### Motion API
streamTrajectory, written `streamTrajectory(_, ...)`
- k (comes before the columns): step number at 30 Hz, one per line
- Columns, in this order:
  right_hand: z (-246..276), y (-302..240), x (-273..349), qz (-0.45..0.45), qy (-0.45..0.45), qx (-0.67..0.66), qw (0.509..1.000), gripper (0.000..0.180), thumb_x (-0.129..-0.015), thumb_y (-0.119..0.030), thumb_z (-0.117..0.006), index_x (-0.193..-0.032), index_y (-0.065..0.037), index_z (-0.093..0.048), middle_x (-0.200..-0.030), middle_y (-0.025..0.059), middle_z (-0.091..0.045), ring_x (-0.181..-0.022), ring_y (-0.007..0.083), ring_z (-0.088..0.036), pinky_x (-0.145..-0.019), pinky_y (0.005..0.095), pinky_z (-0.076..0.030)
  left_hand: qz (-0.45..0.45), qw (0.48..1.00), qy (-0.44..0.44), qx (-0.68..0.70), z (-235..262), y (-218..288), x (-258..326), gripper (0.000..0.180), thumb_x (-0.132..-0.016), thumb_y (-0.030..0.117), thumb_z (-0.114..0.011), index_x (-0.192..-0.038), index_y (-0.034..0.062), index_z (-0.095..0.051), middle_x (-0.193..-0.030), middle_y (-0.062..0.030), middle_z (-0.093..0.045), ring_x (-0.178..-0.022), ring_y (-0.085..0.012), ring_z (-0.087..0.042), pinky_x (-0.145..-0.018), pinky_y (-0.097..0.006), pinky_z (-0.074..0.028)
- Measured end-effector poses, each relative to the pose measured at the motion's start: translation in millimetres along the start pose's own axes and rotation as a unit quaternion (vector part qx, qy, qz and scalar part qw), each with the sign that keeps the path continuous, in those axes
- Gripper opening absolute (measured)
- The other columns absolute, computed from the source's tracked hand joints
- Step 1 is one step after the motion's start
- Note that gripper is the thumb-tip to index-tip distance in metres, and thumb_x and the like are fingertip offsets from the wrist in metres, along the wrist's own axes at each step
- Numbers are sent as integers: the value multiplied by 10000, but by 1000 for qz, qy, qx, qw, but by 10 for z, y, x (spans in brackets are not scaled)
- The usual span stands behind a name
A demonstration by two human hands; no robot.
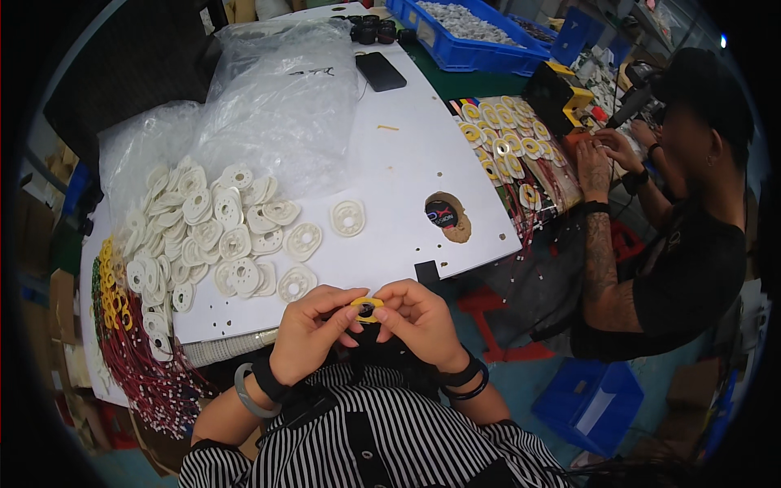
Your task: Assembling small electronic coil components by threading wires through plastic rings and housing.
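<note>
Yellow ring (366,307): pinched between both hands, just above the striped shirt (390,431).
Left hand (313,332): fingers closed on the ring's left side.
Right hand (419,319): fingers closed on its right side.

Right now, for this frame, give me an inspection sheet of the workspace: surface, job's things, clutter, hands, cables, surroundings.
Surface: white board with a round hole showing a dark disc.
Job's things: small yellow ring pinched between both hands; pile of white discs on the board's left, one disc lying apart.
Clutter: clear plastic bags, a black phone, dark caps.
Hands: left hand and right hand meet at the ring, fingertips closed on it.
Cables: red wires with yellow rings hang off the left edge.
Surroundings: blue bin of small parts behind; blue crate on the floor; a person's hands at a tray of yellow-ringed discs.
</note>
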State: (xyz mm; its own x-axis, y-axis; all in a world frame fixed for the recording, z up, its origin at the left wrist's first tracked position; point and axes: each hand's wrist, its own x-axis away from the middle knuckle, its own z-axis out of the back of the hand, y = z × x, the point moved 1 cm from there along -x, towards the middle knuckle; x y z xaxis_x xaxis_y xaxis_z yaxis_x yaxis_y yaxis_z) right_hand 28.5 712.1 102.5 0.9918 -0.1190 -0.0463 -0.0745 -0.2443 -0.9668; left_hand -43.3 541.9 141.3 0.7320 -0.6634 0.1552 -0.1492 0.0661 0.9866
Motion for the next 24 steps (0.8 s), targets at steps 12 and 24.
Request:
streamTrajectory(12, -14, 16, 107, 76, 86, 41, 992, 184, -921, -58, -595, -1081, 35, -593, -838, 79, -657, -620, 67, -590, -545, 183, -488, 53, 975, -19, 216, 44, -142, -8, 319, -968, 130, -516, -1216, -66, -554, -1000, -119, -618, -816, -153, -618, -635, -271, -606)
streamTrajectory(24, -107, 88, 86, 47, 68, 58, 995, 182, -913, -79, -616, -1067, 16, -597, -769, 43, -645, -578, 46, -572, -506, 172, -450, 42, 989, -17, 139, -4, -75, 30, 314, -966, 141, -524, -1214, -47, -564, -1001, -106, -606, -818, -150, -623, -647, -259, -598)
